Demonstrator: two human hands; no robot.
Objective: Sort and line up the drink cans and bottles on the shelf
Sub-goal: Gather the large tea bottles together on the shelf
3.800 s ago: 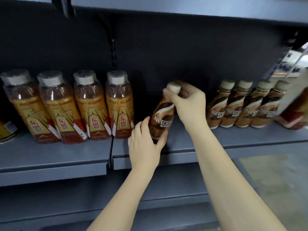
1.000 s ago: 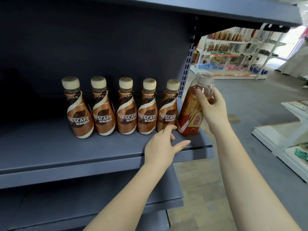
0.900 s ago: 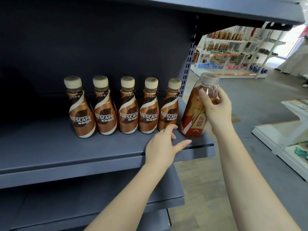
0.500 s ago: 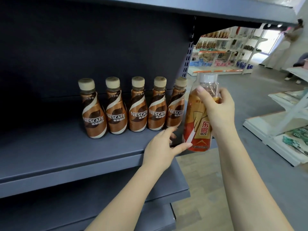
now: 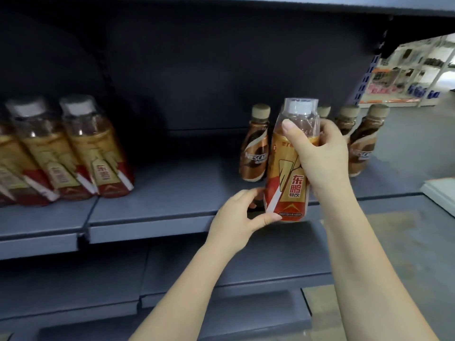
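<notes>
My right hand (image 5: 320,153) grips an orange-and-red energy drink bottle (image 5: 286,178) by its upper body, holding it upright in the air in front of the shelf edge. My left hand (image 5: 242,216) cups the bottle's base, thumb under its bottom. Behind it, a row of brown Nescafe bottles (image 5: 254,147) stands on the dark grey shelf (image 5: 172,190), partly hidden by the held bottle and my right hand. At the far left, several matching energy drink bottles (image 5: 98,148) stand in a row.
A wide bare stretch of shelf lies between the two rows. An upper shelf (image 5: 221,3) hangs overhead, and lower shelves (image 5: 234,267) sit below. A white fixture corner (image 5: 440,193) is at the right; store aisles show beyond the shelf's right end.
My right hand has carried the energy drink bottle leftward off the shelf's right end. My left hand has left the shelf and now holds the bottle's base. The view has swung left.
</notes>
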